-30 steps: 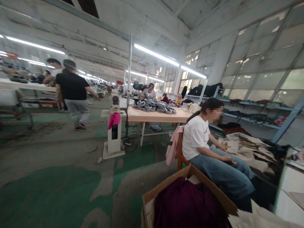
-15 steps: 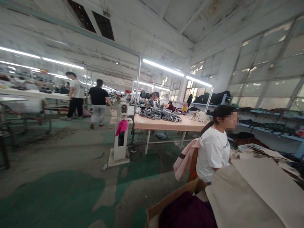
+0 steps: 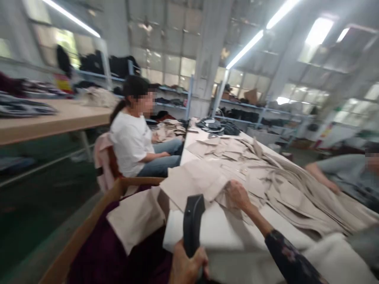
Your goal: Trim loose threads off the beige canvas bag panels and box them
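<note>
Black curved tool [image 3: 193,221] is gripped roughly upright in the left hand [image 3: 189,265], fingers clamped round its lower end, presumably for a firm hold. Meanwhile the near right edge of the beige fabric pieces [image 3: 195,179] is met by the right hand [image 3: 238,194], maybe so they can be steadied; whether those fingers are pinched together can't be told, too blurry. The pieces are laid on the white table [image 3: 219,232], poking past its left edge by the cardboard box [image 3: 85,228]. They look flat, plain, straight-edged and a bit fanned out
</note>
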Demonstrator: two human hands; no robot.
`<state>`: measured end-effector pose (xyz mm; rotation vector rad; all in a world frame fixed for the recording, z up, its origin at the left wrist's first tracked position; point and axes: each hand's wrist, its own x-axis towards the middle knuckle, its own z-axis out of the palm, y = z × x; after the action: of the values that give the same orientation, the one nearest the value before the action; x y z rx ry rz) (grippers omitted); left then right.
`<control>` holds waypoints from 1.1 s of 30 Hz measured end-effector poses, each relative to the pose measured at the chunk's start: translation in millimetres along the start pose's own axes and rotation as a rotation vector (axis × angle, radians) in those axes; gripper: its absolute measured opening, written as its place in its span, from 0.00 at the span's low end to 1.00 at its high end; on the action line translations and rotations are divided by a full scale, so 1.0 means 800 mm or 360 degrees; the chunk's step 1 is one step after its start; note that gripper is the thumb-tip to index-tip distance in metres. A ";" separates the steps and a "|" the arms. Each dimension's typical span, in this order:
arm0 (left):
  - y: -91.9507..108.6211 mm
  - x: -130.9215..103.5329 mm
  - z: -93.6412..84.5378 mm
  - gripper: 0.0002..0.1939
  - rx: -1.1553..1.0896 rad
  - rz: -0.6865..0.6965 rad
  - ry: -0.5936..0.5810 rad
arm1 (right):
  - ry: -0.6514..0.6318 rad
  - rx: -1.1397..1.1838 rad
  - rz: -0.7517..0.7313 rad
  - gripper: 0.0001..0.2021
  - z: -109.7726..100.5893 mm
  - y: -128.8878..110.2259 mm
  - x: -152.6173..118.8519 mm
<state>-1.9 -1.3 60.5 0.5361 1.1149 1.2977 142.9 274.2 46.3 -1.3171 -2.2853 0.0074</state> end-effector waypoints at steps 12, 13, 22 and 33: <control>-0.014 0.037 0.021 0.17 0.0509 0.0234 0.0389 | 0.0018 0.0441 0.0365 0.11 -0.005 0.016 -0.039; -0.015 0.038 0.021 0.17 0.0512 0.0224 0.0398 | 0.0035 0.0513 0.0430 0.12 -0.002 0.007 -0.027; -0.018 0.032 -0.004 0.18 0.0519 0.0220 0.0507 | -0.0206 0.1389 0.0847 0.15 0.030 -0.055 -0.034; -0.038 0.034 -0.011 0.18 0.0474 0.0172 0.0433 | -0.0135 0.2069 0.1207 0.08 0.074 -0.091 -0.032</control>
<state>2.2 14.1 21.9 0.6596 1.5381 1.3328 69.0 228.5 1.6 -1.2311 -1.1291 1.4979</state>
